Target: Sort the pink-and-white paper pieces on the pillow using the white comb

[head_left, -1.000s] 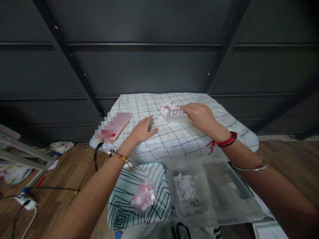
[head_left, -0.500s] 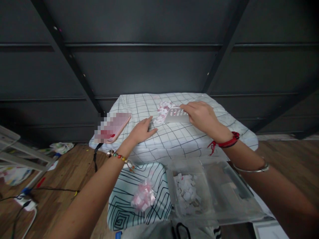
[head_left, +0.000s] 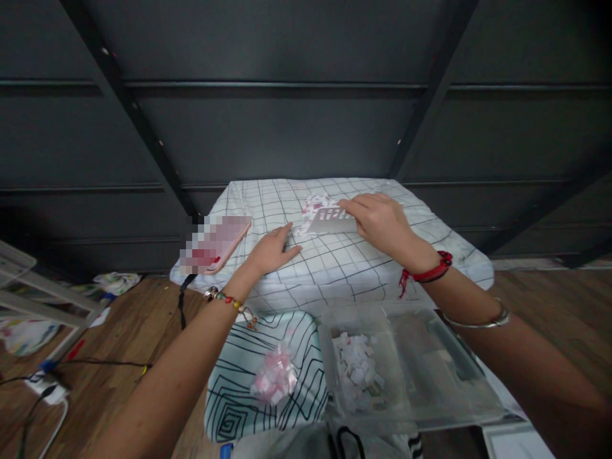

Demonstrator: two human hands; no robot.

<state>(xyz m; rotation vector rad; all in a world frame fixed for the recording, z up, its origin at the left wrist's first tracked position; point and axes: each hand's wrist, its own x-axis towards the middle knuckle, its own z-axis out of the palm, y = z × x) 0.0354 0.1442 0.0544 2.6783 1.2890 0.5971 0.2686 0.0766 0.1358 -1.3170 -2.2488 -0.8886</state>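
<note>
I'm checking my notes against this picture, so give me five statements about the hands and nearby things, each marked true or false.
1. The right hand holds a white slotted piece. True.
2. The left hand grips the phone. False: the left hand is open, apart from the phone.
3. White scraps lie in the clear box. True.
4. The pink bundle is inside the clear box. False: the pink bundle lies on the line-patterned cloth beside it.
5. A red bracelet is on the right wrist. True.

Dark panelled wall (head_left: 287,134) behind — pink-edged phone (head_left: 233,247) at left — white power strip (head_left: 59,394) on wooden floor (head_left: 143,325).
</note>
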